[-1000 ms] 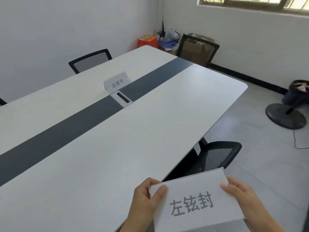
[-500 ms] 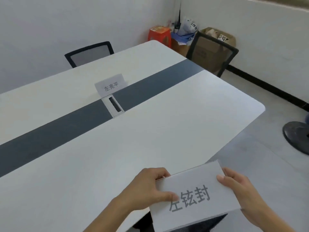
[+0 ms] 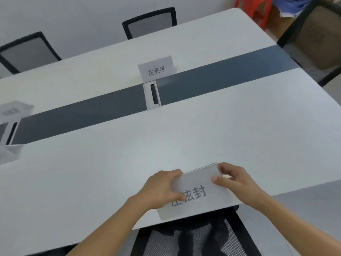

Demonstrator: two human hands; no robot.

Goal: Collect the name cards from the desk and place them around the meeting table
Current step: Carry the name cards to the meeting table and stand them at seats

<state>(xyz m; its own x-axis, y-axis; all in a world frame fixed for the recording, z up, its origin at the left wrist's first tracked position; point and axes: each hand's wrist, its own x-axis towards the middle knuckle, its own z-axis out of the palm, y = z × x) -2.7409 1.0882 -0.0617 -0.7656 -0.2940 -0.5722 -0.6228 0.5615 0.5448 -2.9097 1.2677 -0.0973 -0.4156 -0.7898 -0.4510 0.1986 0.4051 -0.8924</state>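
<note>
At the near tabletop [image 3: 239,135] edge, both hands now press the card [image 3: 195,194] down, where half a second ago it hung off the edge. Left hand [image 3: 162,189] and right hand [image 3: 238,183] fingers grasp its ends. Three more cards show: one far [image 3: 156,68], two blurred at left [image 3: 13,109] [image 3: 9,152].

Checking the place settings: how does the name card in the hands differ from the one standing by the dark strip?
The held card sits at the table's near edge, gripped by the left hand and right hand; the far card stands free and upright. The left thumb hides part of the held card's print; the far card's print reads fully. Both are white with dark characters.
</note>
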